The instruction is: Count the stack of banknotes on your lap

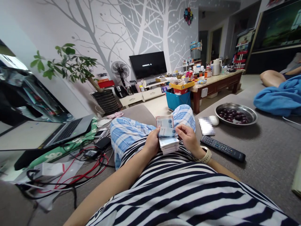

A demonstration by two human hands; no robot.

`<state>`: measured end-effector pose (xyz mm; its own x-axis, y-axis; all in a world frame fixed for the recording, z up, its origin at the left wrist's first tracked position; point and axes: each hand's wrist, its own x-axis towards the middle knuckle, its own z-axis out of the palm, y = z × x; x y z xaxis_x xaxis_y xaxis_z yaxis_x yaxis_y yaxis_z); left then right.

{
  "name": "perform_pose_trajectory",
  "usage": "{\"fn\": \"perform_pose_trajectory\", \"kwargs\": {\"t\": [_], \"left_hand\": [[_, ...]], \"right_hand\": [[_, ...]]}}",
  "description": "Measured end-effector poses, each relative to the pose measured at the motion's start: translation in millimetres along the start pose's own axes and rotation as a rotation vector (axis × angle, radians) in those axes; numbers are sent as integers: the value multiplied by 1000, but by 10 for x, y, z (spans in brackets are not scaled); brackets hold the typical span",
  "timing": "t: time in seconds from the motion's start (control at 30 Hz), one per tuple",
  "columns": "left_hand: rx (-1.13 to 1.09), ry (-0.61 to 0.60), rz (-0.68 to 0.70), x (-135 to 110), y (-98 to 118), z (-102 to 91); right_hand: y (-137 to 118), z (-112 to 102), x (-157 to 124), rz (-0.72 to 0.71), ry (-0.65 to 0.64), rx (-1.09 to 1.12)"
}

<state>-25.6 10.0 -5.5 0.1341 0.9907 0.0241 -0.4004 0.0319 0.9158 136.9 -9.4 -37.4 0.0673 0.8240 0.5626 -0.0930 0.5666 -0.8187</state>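
Over my lap, my left hand (152, 140) is closed round the left edge of several printed cards or paper slips (166, 126), white and light blue with small dark marks. Thumb and fingertips of my right hand (187, 137) pinch the right edge of the front slip. Just below, a thick stack of similar white and blue slips (168, 144) rests against the striped shirt. What is printed on them is too small to read. A pale watch (206, 155) is on my right wrist.
To my right lie a black remote control (223, 148), a steel bowl (249, 122) of dark round fruit and a blue cloth (277, 97), with another person's leg behind. An open laptop (68, 130) and tangled cables (94, 169) lie to my left. A cluttered table (219, 81) stands ahead.
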Motion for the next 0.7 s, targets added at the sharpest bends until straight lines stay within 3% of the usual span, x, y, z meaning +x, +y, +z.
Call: {"fn": "perform_pose_trajectory", "kwargs": {"t": [0.27, 0.53, 0.7], "left_hand": [[-4, 42, -16, -17, -11, 6], [43, 54, -22, -59, 6, -17], [42, 53, -34, -66, -14, -10]], "right_hand": [[-60, 33, -17, 50, -21, 59], [12, 33, 14, 65, 130, 15], [55, 11, 31, 73, 105, 32]]}}
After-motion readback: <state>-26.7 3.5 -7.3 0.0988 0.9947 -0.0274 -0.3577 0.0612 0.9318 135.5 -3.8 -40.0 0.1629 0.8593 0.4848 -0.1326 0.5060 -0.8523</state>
